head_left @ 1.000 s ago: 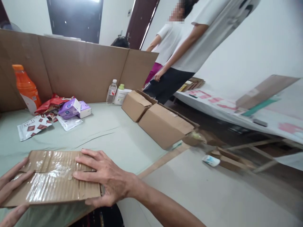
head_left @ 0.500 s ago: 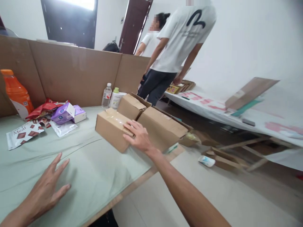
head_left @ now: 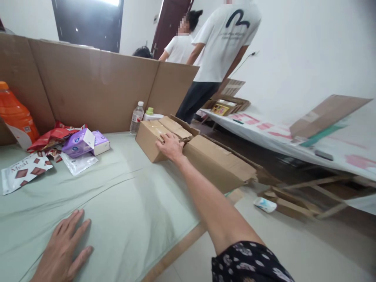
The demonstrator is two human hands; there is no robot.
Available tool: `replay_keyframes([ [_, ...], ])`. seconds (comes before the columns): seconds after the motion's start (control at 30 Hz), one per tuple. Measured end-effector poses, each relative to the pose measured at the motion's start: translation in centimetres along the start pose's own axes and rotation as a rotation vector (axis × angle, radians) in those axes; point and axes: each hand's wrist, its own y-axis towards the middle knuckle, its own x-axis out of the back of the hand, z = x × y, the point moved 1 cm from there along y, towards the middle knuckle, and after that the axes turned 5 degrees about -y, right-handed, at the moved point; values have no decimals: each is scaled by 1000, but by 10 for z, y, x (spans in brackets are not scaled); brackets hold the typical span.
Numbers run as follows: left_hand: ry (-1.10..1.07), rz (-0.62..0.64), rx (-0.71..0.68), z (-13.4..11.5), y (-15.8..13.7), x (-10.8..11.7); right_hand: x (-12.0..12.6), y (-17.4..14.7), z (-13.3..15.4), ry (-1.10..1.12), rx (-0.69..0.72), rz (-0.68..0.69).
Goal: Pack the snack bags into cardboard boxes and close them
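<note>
One small cardboard box [head_left: 152,139] now sits far out on the table [head_left: 123,203], pushed up against the boxes at its far edge; half a second ago it was in mid-table under the right hand, and a second ago it lay close in, held flat by both hands. The right hand [head_left: 170,145] has gone out with it at the end of a stretched arm, and the left hand [head_left: 63,250] has come off it and now lies flat on the green cloth, fingers spread, holding nothing. Judging by this, the box has been moved away to join the others, and the near part of the table has been left to the left hand alone.

The right hand's fingers [head_left: 165,138] lie loosely spread over the box's top right corner, pressing on it and not closed round it. The box is plain brown, its top flaps shut, with shiny clear tape along the seam just left of the fingertips. Just beyond the fingers another box [head_left: 176,126] touches it, and to the right of the wrist lies a longer box [head_left: 220,162]. Well left of the fingers lie purple tissue packs [head_left: 85,141] and snack packets [head_left: 49,135].
</note>
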Motion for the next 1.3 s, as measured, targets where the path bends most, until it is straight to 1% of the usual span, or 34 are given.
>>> replay_keyframes([
  [0.1, -41, 46, 46, -4, -4, -4, 5, -11, 0, -3, -42, -54],
  [0.17, -105, 109, 102, -10, -5, -4, 5, -31, 3, 13, -48, -130],
  [0.2, -137, 144, 134, -13, -5, -4, 2, -45, 7, 36, -21, -172],
  [0.23, -164, 178, 167, -17, -4, -3, -3, -62, 12, 79, 39, -223],
  [0.27, -182, 206, 195, -20, -3, -1, -10, -80, 19, 137, 136, -250],
  [0.3, -193, 231, 219, -23, -1, 0, -19, -99, 29, 198, 240, -229],
  [0.33, -201, 253, 241, -26, 1, 2, -28, -120, 41, 251, 340, -158],
  [0.43, -242, 316, 289, -31, 6, 9, -54, -178, 91, 326, 563, 128],
  [0.47, -255, 331, 299, -32, 7, 11, -60, -193, 111, 339, 620, 188],
  [0.53, -278, 352, 314, -34, 9, 15, -65, -216, 153, 378, 736, 245],
  [0.6, -291, 364, 326, -37, 11, 16, -65, -229, 192, 424, 855, 284],
  [0.67, -291, 364, 342, -40, 12, 18, -63, -234, 221, 467, 951, 309],
  [0.73, -285, 360, 352, -41, 12, 21, -61, -236, 237, 497, 1003, 319],
  [0.83, -291, 354, 312, -35, 8, 38, -63, -238, 241, 527, 1031, 321],
  [0.9, -276, 314, 313, -16, 3, 60, -67, -240, 237, 544, 1039, 323],
  [0.97, -210, 216, 398, 19, -2, 90, -70, -242, 233, 563, 1029, 312],
  [1.03, -98, 77, 543, 69, -5, 125, -74, -244, 231, 577, 1013, 294],
  [1.17, 162, -243, 832, 181, -6, 194, -77, -246, 231, 586, 1005, 293],
  [1.23, 262, -382, 943, 222, -7, 218, -75, -246, 232, 592, 996, 301],
  [1.27, 291, -427, 983, 237, -8, 227, -73, -246, 232, 595, 991, 305],
  [1.3, 301, -446, 1013, 248, -10, 233, -71, -246, 232, 599, 987, 310],
])
